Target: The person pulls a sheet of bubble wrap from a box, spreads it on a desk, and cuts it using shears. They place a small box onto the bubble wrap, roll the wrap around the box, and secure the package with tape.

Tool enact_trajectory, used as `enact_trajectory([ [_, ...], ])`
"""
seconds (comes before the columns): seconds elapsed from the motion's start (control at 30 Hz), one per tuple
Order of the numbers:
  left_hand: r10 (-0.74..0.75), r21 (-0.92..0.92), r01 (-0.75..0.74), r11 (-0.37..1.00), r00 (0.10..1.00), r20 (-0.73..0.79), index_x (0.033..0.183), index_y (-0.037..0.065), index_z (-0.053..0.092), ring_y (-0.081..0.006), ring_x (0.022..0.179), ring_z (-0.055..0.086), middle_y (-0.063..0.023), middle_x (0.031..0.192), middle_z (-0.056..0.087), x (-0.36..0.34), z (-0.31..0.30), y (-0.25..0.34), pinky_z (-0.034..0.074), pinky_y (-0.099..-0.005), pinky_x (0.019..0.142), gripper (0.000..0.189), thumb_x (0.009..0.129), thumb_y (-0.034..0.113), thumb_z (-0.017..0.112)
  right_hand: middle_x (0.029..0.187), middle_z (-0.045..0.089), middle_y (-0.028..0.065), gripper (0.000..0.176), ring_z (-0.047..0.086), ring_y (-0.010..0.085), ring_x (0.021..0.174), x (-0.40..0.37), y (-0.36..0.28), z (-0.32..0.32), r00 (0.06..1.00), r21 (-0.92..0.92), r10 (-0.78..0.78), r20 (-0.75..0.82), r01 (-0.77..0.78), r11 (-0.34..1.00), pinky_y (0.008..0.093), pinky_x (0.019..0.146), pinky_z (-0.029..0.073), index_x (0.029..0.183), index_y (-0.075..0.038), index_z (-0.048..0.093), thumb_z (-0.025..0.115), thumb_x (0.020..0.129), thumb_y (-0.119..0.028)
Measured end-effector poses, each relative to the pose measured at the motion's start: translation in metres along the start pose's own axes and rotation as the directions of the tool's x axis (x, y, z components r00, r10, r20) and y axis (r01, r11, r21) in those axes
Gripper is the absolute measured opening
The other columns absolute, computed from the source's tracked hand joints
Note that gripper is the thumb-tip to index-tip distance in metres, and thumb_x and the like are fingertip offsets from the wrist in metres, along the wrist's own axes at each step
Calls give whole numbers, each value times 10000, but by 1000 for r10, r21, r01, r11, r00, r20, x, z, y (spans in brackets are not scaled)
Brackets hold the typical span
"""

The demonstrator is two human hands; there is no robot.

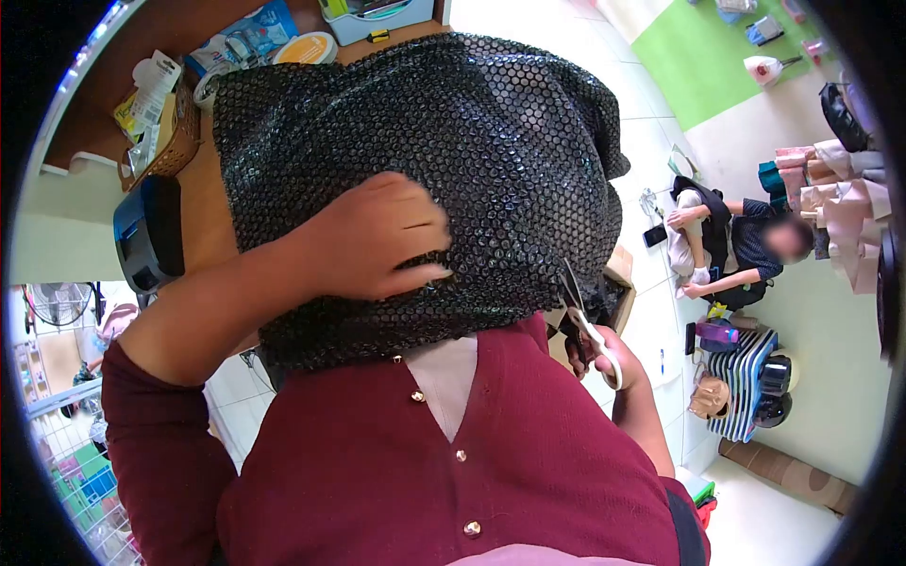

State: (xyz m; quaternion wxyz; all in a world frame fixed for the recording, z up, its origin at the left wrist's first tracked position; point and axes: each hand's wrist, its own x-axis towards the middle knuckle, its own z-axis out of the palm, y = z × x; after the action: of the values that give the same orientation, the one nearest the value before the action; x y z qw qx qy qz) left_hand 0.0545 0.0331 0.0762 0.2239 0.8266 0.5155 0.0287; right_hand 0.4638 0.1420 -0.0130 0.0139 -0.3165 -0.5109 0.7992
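A large sheet of black bubble wrap [425,123] spreads over the table in front of me and hangs over its near edge against my body. My left hand [392,236] lies on the wrap, fingers curled down into it and thumb towards me; the fingertips are partly hidden. At the wrap's right edge, my right hand [618,357] grips white-handled scissors [587,325]. Their blades point up and away from me, touching or just beside the wrap's edge. Whether the blades have wrap between them I cannot make out.
A wicker basket [179,141] of packets, a dark blue-black device [149,234], a round tub [307,49] and a pale blue bin [387,21] stand along the table's far left side. A cardboard box [618,283] is below right. Another person [755,241] sits on the floor at right.
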Motion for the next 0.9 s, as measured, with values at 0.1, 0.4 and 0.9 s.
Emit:
enact_trajectory([
  [0.1,277,89,-266,960,859,-431,1211,91,641,-286,1224,567,-93,1289,597,32,16,10,416,-461,1054,495,801,335,773,746,580,33,848,577,112,655,8,-3,4,1000,-8,-16,5,16,1000,258,569,502,961,-3,590,833,607,-734],
  [0.4,265,25,-272,962,907,-327,1357,120,572,-268,1414,426,-88,1485,494,41,54,12,348,-453,1159,587,821,280,752,749,596,37,872,593,129,666,18,-17,-2,1000,-84,13,24,-11,996,268,580,509,954,0,597,833,580,-751],
  [0.9,260,-3,-271,963,926,-275,1402,134,527,-265,1456,370,-77,1521,460,38,56,8,289,-460,1202,587,847,211,700,685,578,-11,676,564,83,562,19,-19,-5,998,-69,68,3,-68,995,237,512,475,819,-70,561,865,639,-647],
])
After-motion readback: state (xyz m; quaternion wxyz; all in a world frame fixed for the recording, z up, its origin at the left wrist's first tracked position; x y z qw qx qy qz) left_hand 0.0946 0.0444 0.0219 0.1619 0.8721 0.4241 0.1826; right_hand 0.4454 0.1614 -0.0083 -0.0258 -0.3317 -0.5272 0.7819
